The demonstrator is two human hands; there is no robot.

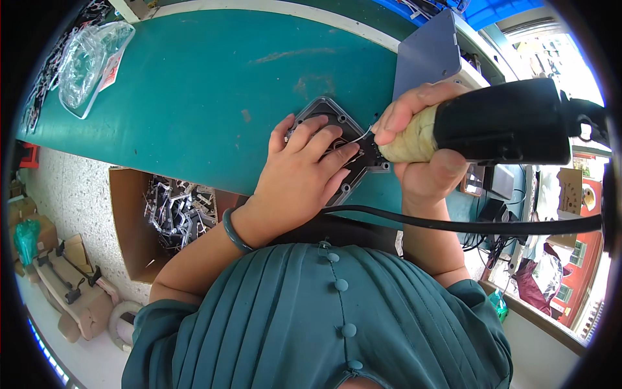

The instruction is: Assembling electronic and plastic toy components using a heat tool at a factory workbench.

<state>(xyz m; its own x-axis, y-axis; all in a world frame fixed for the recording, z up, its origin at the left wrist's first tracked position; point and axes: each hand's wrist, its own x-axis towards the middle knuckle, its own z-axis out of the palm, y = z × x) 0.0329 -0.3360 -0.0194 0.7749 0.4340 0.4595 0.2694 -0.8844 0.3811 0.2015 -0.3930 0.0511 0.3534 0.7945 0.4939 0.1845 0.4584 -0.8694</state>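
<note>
My right hand [424,139] is wrapped around a black power tool [502,123] with a pale, tape-wrapped front end [414,137]. The tool lies nearly level, its front pointing left at a dark metal fixture [326,107] with a grey rim and corner holes. Across that fixture lies my left hand [298,155], its fingers spread and lightly bent, pressing on the inside. A thin light strip [359,136] runs between my left fingertips and the tool's front. The tool's tip and whatever lies under my left fingers are hidden.
Below the green table [207,84], a cardboard box [133,220] holds many small metal parts [181,211]. A clear plastic bag [84,68] lies at the far left. A grey panel [427,55] stands at the back right. A black cable [466,225] crosses before my right forearm.
</note>
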